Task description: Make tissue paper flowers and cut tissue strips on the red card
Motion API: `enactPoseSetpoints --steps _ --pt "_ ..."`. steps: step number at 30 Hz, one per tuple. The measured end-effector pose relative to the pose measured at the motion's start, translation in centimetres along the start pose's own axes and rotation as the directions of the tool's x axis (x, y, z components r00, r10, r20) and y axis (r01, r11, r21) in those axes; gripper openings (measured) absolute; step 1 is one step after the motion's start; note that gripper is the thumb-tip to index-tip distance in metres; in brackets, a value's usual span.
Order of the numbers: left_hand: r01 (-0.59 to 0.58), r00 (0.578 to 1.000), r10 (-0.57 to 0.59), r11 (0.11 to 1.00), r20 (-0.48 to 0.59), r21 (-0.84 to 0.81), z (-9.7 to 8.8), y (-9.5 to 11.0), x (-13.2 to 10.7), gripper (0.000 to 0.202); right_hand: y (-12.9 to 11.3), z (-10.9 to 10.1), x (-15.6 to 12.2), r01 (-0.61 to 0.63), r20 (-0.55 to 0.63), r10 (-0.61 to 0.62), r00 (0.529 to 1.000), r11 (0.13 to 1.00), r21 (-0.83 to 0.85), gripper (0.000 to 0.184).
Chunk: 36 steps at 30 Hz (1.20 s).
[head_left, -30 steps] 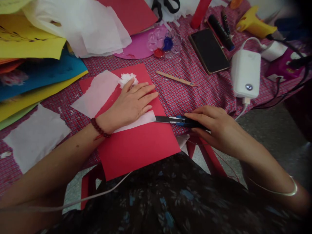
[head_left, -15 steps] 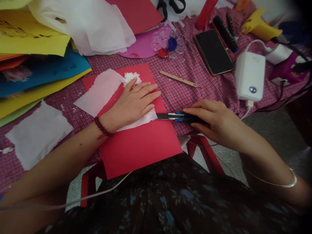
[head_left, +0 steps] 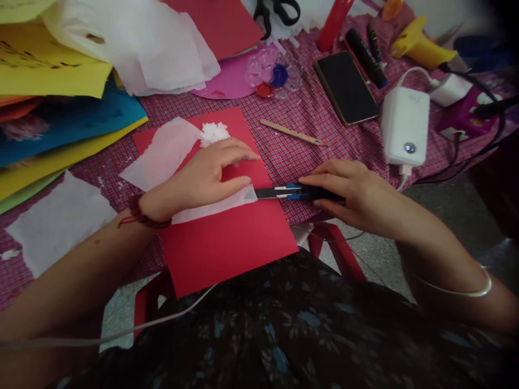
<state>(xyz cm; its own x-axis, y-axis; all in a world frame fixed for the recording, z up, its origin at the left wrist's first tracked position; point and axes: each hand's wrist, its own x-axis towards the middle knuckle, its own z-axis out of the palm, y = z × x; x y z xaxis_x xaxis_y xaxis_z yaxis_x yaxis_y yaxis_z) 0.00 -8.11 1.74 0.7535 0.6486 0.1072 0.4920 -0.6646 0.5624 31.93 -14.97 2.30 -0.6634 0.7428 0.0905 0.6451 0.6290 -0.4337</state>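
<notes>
My right hand (head_left: 351, 189) is closed around a slim black tool with blue and silvery sides (head_left: 287, 193); its kind is hard to make out. The narrow dark tip meets the end of a folded white tissue paper strip (head_left: 203, 209), and a little of it seems to show through the paper. My left hand (head_left: 214, 173) rests along that strip, fingers apart, thumb near its edge. Under both lies a red sheet of paper (head_left: 231, 243). Just beyond my left hand sit a white fringed paper flower (head_left: 213, 133) and a piece of white tissue (head_left: 162, 151).
A wooden stick (head_left: 290, 132) lies past the red sheet. Behind are a phone (head_left: 346, 86), black marker (head_left: 365, 56), white power adapter (head_left: 405, 127) with cables, yellow glue gun (head_left: 424, 46) and black-handled scissors (head_left: 279, 13). Stacked coloured paper (head_left: 77, 129) fills the left; torn tissue (head_left: 59, 221) lies nearer.
My left hand was pressed flat with its fingers over the strip; it has lifted and drawn back left, exposing more tissue. My right hand still holds the tool at the strip's end.
</notes>
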Motion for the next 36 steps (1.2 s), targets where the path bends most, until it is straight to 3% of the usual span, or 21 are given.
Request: enactPoseSetpoints --steps 5,8,12,18,28,36 --pt "-0.016 0.964 0.032 0.998 0.265 -0.064 -0.9 0.7 0.1 0.057 0.0 0.0 -0.2 -0.005 -0.004 0.005 1.0 1.0 0.004 0.038" --pt "-0.024 0.952 0.033 0.999 0.304 -0.034 -0.4 1.1 0.1 0.058 -0.2 0.0 -0.2 -0.013 0.004 0.013 1.0 1.0 0.015 0.039" --pt "-0.022 0.975 0.013 0.999 0.22 0.041 0.6 1.4 -0.4 0.051 -0.6 -0.1 -0.2 -0.02 0.015 0.019 1.0 1.0 0.007 0.038" --pt "-0.066 0.998 0.065 0.995 0.006 0.069 1.5 1.6 -1.7 0.013 -0.7 0.0 -0.4 -0.031 0.009 0.031 0.999 0.999 -0.03 0.036" --pt "-0.144 0.973 0.183 0.956 -0.139 0.257 2.1 2.9 -4.1 0.013 -0.6 0.3 -1.0 -0.042 -0.011 0.041 0.999 0.998 -0.047 0.034" --pt "-0.183 0.954 0.264 0.886 -0.14 0.425 2.7 4.9 -5.9 0.011 -0.7 -0.1 -0.6 -0.037 -0.036 0.036 0.999 0.999 -0.035 0.037"
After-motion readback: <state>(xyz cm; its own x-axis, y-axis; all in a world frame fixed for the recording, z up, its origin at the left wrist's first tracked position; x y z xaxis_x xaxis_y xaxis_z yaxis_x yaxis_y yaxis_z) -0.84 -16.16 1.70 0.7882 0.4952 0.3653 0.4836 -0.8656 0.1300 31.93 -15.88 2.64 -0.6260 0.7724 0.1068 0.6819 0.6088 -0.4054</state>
